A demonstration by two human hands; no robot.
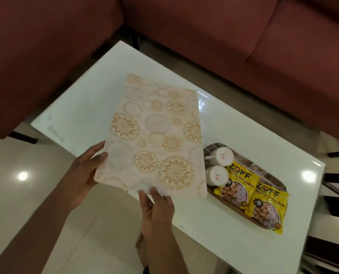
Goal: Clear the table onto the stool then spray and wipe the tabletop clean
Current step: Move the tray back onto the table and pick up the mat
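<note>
A patterned placemat [154, 135] is held lifted over the table's [81, 115] near edge, gripped by the left hand [85, 171] and pinched by the right hand [157, 204]. A tray [271, 175] with cups and packets is seen beside it.
</note>
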